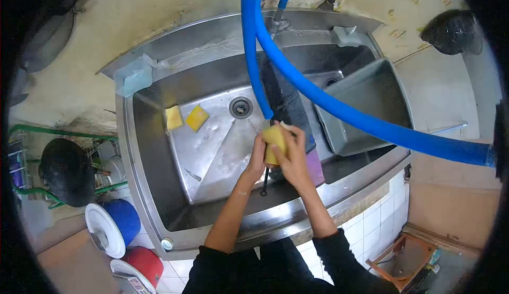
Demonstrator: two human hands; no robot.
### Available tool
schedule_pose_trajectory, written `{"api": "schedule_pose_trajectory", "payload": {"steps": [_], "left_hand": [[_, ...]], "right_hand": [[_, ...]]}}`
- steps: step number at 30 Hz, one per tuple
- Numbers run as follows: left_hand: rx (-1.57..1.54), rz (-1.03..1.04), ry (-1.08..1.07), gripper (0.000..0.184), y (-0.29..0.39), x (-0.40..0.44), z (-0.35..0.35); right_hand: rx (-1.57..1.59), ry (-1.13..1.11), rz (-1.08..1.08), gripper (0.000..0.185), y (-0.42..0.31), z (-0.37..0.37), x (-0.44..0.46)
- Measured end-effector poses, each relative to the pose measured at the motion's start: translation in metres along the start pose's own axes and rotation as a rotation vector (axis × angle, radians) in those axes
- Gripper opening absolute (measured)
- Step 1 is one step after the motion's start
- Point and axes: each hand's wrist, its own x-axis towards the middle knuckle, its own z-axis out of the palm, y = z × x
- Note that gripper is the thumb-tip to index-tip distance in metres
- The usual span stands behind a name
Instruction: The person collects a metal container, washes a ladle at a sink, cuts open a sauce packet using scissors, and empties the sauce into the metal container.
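Head view: sponge [275, 139] over the sink [209, 161], just near of the hose [371, 126] end.
Left hand [256, 155]: grip closed on the sponge's left.
Right hand [293, 155]: gripping its right, thumb across.
Squeeze: best even from both sides, low over the sink.
Other sponges [197, 118]: far left.

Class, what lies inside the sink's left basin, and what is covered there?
A pale yellow sponge and a deeper yellow sponge lie on its floor, left of the drain. The left hand and forearm cover part of the floor; what's beneath them cannot be seen.
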Motion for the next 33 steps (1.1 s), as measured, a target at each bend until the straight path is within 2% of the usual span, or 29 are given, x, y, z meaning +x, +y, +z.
{"api": "schedule_pose_trajectory", "payload": {"steps": [1, 2, 4, 5, 6, 8, 12, 14, 15, 16, 18, 19, 21, 22, 23, 24, 25, 26, 27, 28, 29, 30, 31, 32, 33], "left_hand": [[0.363, 0.026, 0.065, 0.066, 0.001, 0.003, -0.015], [0.367, 0.023, 0.07, 0.066, -0.003, 0.005, -0.024], [0.694, 0.039, 0.106, 0.073, 0.009, 0.003, -0.023], [0.968, -0.001, 0.095, 0.079, 0.015, 0.004, -0.024], [0.971, -0.007, 0.096, 0.079, 0.015, 0.006, -0.026], [1.371, 0.037, 0.203, 0.081, 0.012, 0.011, -0.03], [1.19, -0.024, 0.27, 0.083, 0.014, 0.02, -0.032], [0.862, 0.001, 0.261, 0.083, 0.014, 0.023, -0.028], [0.698, 0.012, 0.255, 0.083, 0.013, 0.024, -0.028], [0.698, 0.008, 0.257, 0.083, 0.011, 0.022, -0.029], [0.958, 0.1, 0.152, 0.073, 0.009, 0.019, -0.031], [0.96, 0.098, 0.152, 0.073, 0.011, 0.018, -0.033], [1.14, 0.119, 0.141, 0.073, 0.014, 0.014, -0.041], [1.23, 0.131, 0.134, 0.074, 0.016, 0.013, -0.044], [1.23, 0.131, 0.133, 0.074, 0.017, 0.011, -0.047], [1.085, 0.108, 0.045, 0.076, 0.016, 0.011, -0.053], [0.941, 0.086, -0.041, 0.079, 0.02, 0.009, -0.054], [0.945, 0.087, -0.042, 0.079, 0.026, 0.008, -0.056], [0.841, -0.178, -0.078, 0.078, 0.04, 0.004, -0.051], [0.725, -0.44, -0.112, 0.078, 0.049, 0.0, -0.049], [0.582, -0.536, -0.182, 0.08, 0.038, 0.01, -0.068], [0.58, -0.53, -0.181, 0.08, 0.038, 0.011, -0.064], [0.368, -0.463, -0.138, 0.081, 0.036, 0.014, -0.056], [0.157, -0.392, -0.099, 0.083, 0.034, 0.017, -0.048], [0.16, -0.411, -0.067, 0.082, 0.023, 0.023, -0.047]], "right_hand": [[-0.165, -0.042, -0.158, 0.037, 0.016, 0.018, 0.01], [-0.159, -0.043, -0.155, 0.037, 0.03, 0.023, 0.009], [-0.108, -0.179, -0.062, 0.032, 0.037, 0.025, 0.011], [-0.157, -0.182, -0.152, 0.032, 0.05, 0.03, 0.012], [-0.154, -0.183, -0.147, 0.032, 0.057, 0.034, 0.01], [-0.376, -0.356, -0.144, 0.049, 0.071, 0.04, 0.007], [-0.428, -0.468, -0.034, 0.049, 0.058, 0.039, 0.014], [0.029, -0.153, -0.086, 0.037, 0.074, 0.05, 0.015], [0.135, -0.177, 0.049, 0.04, 0.074, 0.054, 0.012], [0.135, -0.18, 0.053, 0.04, 0.075, 0.054, 0.012], [-0.206, -0.214, 0.016, 0.047, 0.077, 0.051, 0.014], [-0.203, -0.213, 0.018, 0.047, 0.075, 0.048, 0.014], [-0.688, -0.668, -0.129, 0.047, 0.07, 0.039, 0.013], [-0.686, -0.67, -0.13, 0.047, 0.069, 0.036, 0.015], [-0.622, -0.695, -0.251, 0.043, 0.068, 0.034, 0.02], [-0.555, -0.716, -0.371, 0.04, 0.066, 0.03, 0.024], [-0.554, -0.713, -0.37, 0.04, 0.051, 0.021, 0.03], [-0.454, -0.798, -0.226, 0.038, 0.034, 0.009, 0.035], [-0.351, -0.879, -0.08, 0.036, 0.024, 0.002, 0.038], [-0.349, -0.878, -0.081, 0.036, 0.03, 0.0, 0.037], [-0.14, -0.741, -0.164, 0.037, 0.04, -0.001, 0.034], [0.066, -0.601, -0.245, 0.038, 0.047, -0.002, 0.032], [0.327, -0.54, -0.088, 0.042, 0.046, 0.0, 0.028], [0.322, -0.541, -0.094, 0.042, 0.05, 0.008, 0.018], [0.436, -0.341, 0.124, 0.041, 0.056, 0.023, 0.008]]}}
